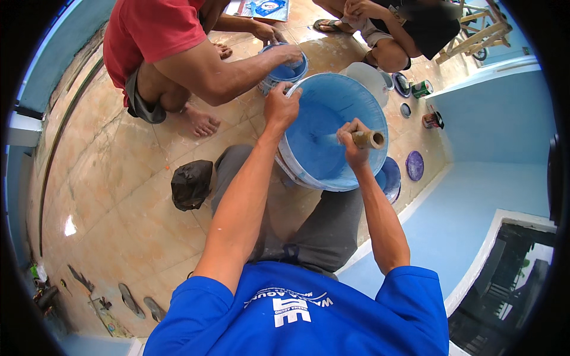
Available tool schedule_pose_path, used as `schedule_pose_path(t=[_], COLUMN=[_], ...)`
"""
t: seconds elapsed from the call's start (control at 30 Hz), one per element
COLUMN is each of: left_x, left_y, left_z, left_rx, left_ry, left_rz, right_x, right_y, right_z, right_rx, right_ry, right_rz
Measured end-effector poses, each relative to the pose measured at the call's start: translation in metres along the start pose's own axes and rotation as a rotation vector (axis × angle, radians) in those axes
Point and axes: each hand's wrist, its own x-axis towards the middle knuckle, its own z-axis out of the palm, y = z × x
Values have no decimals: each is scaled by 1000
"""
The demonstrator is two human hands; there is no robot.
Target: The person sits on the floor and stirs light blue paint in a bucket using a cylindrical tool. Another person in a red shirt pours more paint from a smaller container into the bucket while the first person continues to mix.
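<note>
A large white bucket (pixel 350 95), its inside coated blue, stands tilted between my legs. Blue paint (pixel 317 151) lies in it. My left hand (pixel 282 108) is closed round the bucket's rim at its left side. Inside the bucket's right half, my right hand (pixel 354 142) grips a bamboo stick (pixel 363 140); the hollow upper end points right, and the lower part reaches into the paint. Just beyond my left hand is a smaller bucket (pixel 270 74) with blue paint, where a co-worker in a red shirt (pixel 157 29) has both hands.
Another person (pixel 392 35) squats at the far right. Paint cans (pixel 423 89), a purple lid (pixel 415 165) and a blue-stained bucket (pixel 389 178) line the right side, before a light blue wall (pixel 493 130). A black plastic bag (pixel 192 185) sits by my left leg. Sandals (pixel 130 301) lie at lower left.
</note>
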Motion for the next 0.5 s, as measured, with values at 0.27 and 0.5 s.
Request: schedule_pose_path(t=[0.27, 0.5], left_x=[1, -2], left_y=[-4, -4], left_z=[2, 3], left_rx=[-50, -6], left_ry=[-3, 32], left_rz=[-19, 40], right_x=[-37, -14], right_y=[-16, -45], right_z=[-4, 11], right_rx=[30, 78], right_ry=[-60, 30], right_rz=[128, 149])
